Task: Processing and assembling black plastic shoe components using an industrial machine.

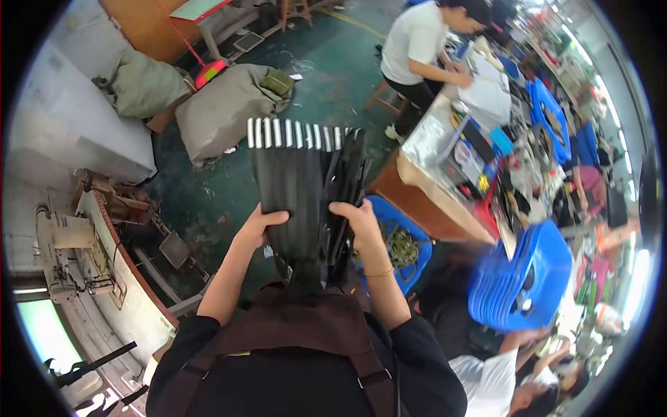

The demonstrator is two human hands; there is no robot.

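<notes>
In the head view, a bundle of flat black strips (pixel 295 181) is held to the left of the table (pixel 422 144), well apart from it. White ends (pixel 295 133) are seen in a neat row at the top of the bundle; at its right side the pieces are shinier, loose and uneven. The bundle is grasped at both sides, by the left hand (pixel 262 226) and the right hand (pixel 358 219), with the thumbs laid on the front. The other fingers are mostly hidden behind it. The lower end is hard to make out against the dark apron (pixel 292 323). A blue basket (pixel 421 267), near the table, is partly covered by the right forearm.
</notes>
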